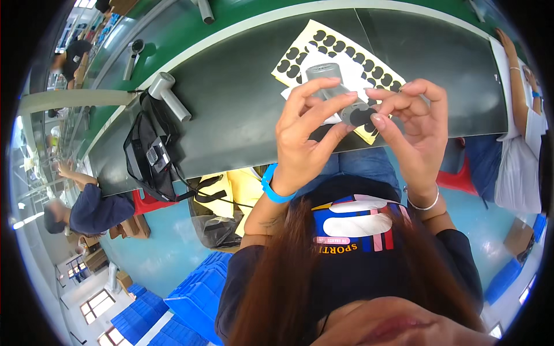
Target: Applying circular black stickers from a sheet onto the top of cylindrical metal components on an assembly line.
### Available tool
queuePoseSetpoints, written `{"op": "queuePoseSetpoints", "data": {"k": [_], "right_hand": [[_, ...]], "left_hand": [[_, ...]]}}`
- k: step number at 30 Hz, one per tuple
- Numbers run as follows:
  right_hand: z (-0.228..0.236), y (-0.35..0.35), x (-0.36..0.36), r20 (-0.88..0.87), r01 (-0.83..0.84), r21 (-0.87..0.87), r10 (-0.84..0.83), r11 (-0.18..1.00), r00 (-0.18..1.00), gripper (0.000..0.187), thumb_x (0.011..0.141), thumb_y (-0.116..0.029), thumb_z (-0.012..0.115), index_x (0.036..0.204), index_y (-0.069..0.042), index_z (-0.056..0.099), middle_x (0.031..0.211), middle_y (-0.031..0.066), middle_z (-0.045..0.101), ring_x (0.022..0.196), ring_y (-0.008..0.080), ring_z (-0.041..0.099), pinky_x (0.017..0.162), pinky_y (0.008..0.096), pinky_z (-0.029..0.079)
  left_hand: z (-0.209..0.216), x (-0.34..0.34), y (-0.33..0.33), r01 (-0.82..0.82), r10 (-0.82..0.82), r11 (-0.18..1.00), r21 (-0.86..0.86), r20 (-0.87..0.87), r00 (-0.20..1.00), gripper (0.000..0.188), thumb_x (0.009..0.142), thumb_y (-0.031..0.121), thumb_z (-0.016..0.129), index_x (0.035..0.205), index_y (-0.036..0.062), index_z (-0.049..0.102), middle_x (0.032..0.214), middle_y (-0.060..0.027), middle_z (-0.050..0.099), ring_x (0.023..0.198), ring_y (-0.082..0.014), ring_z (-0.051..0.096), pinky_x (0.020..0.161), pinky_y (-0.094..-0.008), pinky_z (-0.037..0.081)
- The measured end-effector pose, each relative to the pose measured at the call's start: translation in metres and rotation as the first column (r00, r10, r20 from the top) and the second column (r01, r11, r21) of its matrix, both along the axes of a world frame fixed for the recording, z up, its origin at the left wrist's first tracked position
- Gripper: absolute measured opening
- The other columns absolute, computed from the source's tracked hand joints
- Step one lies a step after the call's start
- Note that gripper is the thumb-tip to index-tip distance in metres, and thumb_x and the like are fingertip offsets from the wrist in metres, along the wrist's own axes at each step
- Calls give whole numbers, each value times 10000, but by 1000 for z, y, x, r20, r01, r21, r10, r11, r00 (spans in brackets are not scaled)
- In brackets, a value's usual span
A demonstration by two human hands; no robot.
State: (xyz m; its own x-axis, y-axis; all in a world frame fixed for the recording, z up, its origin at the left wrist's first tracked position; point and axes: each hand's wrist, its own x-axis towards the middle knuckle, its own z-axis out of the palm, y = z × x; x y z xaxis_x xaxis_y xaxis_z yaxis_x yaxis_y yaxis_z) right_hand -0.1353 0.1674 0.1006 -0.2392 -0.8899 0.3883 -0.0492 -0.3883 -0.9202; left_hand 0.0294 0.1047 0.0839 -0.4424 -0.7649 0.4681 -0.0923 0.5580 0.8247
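Note:
My left hand grips a grey hair-dryer-like body, its fingers wrapped around it and its thumb near the lower end. A black rounded sticker lies against that end. My right hand pinches at the sticker's right edge with thumb and fingertips, the other fingers curled. Beneath both hands, a pale yellow sheet carries rows of black waisted stickers. White paper lies on top of it, partly hidden by the grey body and my left hand.
On the dark worktable, a grey hair dryer and a black bag stand to the left. Below the table edge sits a bin with yellow sheets. Blue crates are behind. Co-workers sit at left and right.

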Motion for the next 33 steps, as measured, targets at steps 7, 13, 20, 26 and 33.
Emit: {"op": "queuePoseSetpoints", "data": {"k": [7,13,20,26,33], "right_hand": [[2,2,-1,23,-20,38,19,999,1000,417,819,96,618,1136,-11,370,893,104,620,1015,212,634,838,271,511],[5,5,1,32,-32,82,29,996,999,444,812,129,604,1153,-28,366,872,117,618,1044,268,623,848,283,496],[6,5,1,13,-31,75,30,997,999,447,810,131,607,1151,-29,367,881,120,626,1046,263,626,846,280,507],[8,5,1,6,-21,87,21,996,1000,442,810,129,605,1148,-26,365,876,120,624,1041,255,628,832,269,513],[9,4,1,-6,-18,92,18,996,1000,443,805,129,605,1144,-23,365,870,116,620,1034,250,632,803,257,522]], "left_hand": [[-5,-3,3,165,-131,963,214,-162,978,445,733,-138,664,1156,-7,630,1223,-165,578,996,-174,615,742,-246,550],[-4,0,3,273,-180,905,327,-288,941,489,714,-151,679,1183,-35,601,1264,-187,539,988,-167,608,745,-254,560],[-3,0,2,310,-195,889,337,-333,922,472,736,-115,703,1188,-32,600,1248,-163,540,872,-167,653,771,-269,571],[-3,0,1,318,-208,893,319,-335,919,453,753,-102,695,1190,-35,598,1240,-161,544,852,-151,647,758,-257,565],[-2,0,1,311,-197,889,335,-332,922,430,772,-84,688,1190,-32,601,1228,-151,552,849,-134,632,756,-246,560]]}}
